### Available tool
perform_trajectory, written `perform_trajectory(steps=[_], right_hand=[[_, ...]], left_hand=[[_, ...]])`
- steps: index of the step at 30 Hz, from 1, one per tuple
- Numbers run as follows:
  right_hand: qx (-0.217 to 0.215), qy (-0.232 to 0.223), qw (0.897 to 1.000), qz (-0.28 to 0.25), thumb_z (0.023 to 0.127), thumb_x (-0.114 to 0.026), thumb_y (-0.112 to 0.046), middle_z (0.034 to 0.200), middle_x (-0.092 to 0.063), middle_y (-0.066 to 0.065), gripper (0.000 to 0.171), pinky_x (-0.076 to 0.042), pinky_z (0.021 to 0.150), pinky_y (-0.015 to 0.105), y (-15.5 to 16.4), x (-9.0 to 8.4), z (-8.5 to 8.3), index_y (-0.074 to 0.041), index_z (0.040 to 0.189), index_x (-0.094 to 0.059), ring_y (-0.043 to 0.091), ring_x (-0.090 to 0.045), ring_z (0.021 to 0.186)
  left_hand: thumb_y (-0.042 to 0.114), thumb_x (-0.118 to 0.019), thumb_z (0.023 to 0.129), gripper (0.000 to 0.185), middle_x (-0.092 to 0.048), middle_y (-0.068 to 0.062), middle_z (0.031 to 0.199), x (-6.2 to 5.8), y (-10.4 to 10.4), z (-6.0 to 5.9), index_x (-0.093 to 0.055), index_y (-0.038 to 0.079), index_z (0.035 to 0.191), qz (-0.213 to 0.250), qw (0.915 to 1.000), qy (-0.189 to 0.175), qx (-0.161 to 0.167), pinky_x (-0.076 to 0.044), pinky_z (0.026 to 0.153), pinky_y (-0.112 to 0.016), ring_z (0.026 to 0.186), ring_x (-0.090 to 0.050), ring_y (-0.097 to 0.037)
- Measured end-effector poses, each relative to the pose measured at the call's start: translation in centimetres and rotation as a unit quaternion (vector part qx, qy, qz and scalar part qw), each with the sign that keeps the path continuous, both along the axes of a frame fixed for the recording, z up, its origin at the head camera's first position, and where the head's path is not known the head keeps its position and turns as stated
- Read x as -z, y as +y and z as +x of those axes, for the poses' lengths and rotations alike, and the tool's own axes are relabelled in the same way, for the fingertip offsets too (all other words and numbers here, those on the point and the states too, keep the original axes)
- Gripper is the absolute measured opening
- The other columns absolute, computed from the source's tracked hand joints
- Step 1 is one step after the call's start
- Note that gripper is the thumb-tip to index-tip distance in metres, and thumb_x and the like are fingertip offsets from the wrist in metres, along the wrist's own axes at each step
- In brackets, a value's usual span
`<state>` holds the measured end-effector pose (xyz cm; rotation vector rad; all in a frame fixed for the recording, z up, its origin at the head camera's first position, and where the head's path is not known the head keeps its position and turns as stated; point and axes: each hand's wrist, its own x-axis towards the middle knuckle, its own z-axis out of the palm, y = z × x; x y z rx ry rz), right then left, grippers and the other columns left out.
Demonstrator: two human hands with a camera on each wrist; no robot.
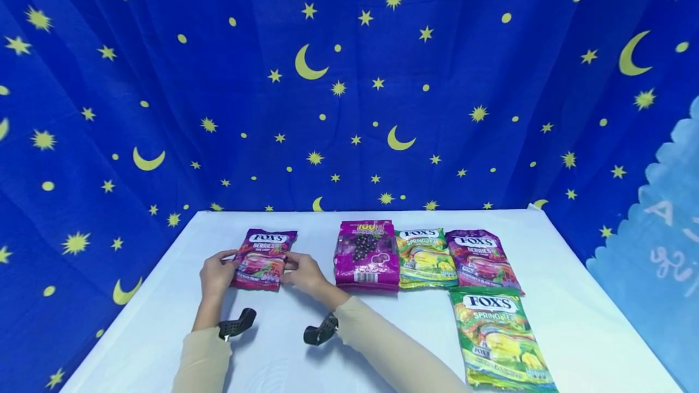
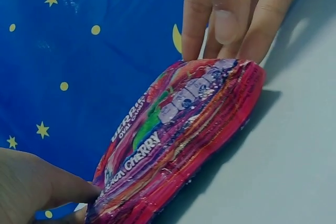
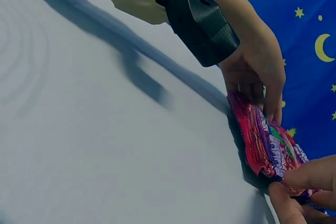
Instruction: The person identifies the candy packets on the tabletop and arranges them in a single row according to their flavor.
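Note:
A purple-red Fox's Berries candy bag point(image 1: 263, 262) is at the left part of the white table, label up. My left hand point(image 1: 215, 278) grips its left edge, the thumb lying over the wrapper point(image 2: 168, 135) in the left wrist view. At the opposite edge, my right hand point(image 1: 307, 275) pinches the bag between thumb and fingers, as the right wrist view shows at the bag's near corner point(image 3: 265, 153). The bag's underside is hidden, so whether it rests fully on the table I cannot tell.
Right of the hands stands a magenta candy bag with dark berries point(image 1: 367, 256). Beside it lie a green-yellow Fox's Spring Tea bag point(image 1: 427, 258) and another Berries bag point(image 1: 482, 259). A second Spring Tea bag point(image 1: 498, 338) lies nearer. A blue starry curtain point(image 1: 349, 108) hangs behind the table point(image 1: 273, 344).

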<state>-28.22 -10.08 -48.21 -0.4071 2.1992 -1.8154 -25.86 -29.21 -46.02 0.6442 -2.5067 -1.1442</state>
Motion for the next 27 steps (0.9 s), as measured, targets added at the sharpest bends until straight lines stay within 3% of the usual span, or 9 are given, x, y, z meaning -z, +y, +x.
perform_trajectory(steps=[7,15,22,27], right_hand=[[-0.003,0.019,1.0,-0.006,0.075,-0.072,0.01,0.116,-0.065,0.012,0.066,-0.052,0.084,0.024,0.0,0.1,0.2,0.007,0.136,-0.048,0.019,-0.064,0.102],[0.012,-0.012,0.997,-0.072,0.076,-0.067,0.013,0.117,-0.06,0.016,0.066,-0.056,0.077,0.03,0.2,-0.2,0.8,0.009,0.137,-0.044,0.026,-0.062,0.103],[0.024,-0.012,0.995,-0.094,0.078,-0.067,0.007,0.127,-0.052,0.02,0.07,-0.057,0.078,0.035,0.8,-1.7,1.1,0.002,0.142,-0.038,0.035,-0.056,0.11],[0.019,0.019,0.996,-0.083,0.082,-0.067,0.005,0.13,-0.05,0.023,0.066,-0.056,0.082,0.033,2.3,-3.2,1.4,0.004,0.141,-0.038,0.036,-0.057,0.112]], left_hand=[[0.003,-0.061,0.083,0.034,-0.065,-0.03,0.098,0.3,0.0,0.0,-0.063,-0.01,0.114,-0.014,0.9998,0.016,-0.002,-0.046,0.08,-0.052,0.09,-0.06,-0.044],[0.004,-0.06,0.085,0.034,-0.064,-0.031,0.106,0.1,0.1,0.5,-0.061,-0.012,0.115,-0.032,0.9991,0.026,0.006,-0.044,0.088,-0.055,0.099,-0.059,-0.048],[0.005,-0.062,0.087,0.046,-0.052,-0.037,0.124,-1.5,1.3,1.0,-0.051,-0.011,0.128,-0.045,0.9979,0.041,0.023,-0.038,0.097,-0.06,0.115,-0.048,-0.052],[0.007,-0.064,0.088,0.057,-0.046,-0.035,0.131,-3.6,3.2,1.8,-0.041,-0.01,0.137,-0.003,0.9958,0.057,0.071,-0.036,0.102,-0.058,0.121,-0.045,-0.05]])
